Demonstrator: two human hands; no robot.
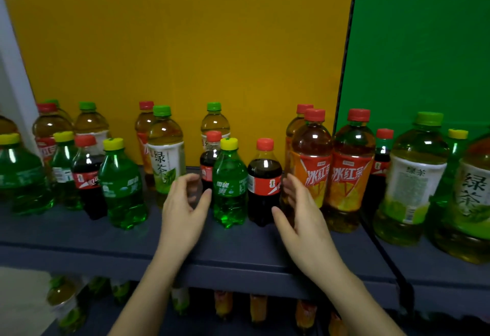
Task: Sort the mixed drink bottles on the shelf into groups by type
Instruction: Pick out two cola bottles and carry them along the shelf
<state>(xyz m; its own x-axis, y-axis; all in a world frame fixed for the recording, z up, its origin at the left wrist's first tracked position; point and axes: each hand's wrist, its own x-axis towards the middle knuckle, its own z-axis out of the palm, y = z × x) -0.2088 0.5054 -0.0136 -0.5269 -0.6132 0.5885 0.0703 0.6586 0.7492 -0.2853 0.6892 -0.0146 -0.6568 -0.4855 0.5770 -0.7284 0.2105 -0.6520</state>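
Two bare forearms reached over the shelf's front edge; the left hand hovered with fingers loosely curled, grasping nothing, just left of a green soda; the right hand was released too, fingers spread beside a cola, whether touching it I could not tell; soda and cola stood upright, side by side, mid-shelf; two iced teas stood just right; a green tea behind left; more mixed bottles flanked both ends.
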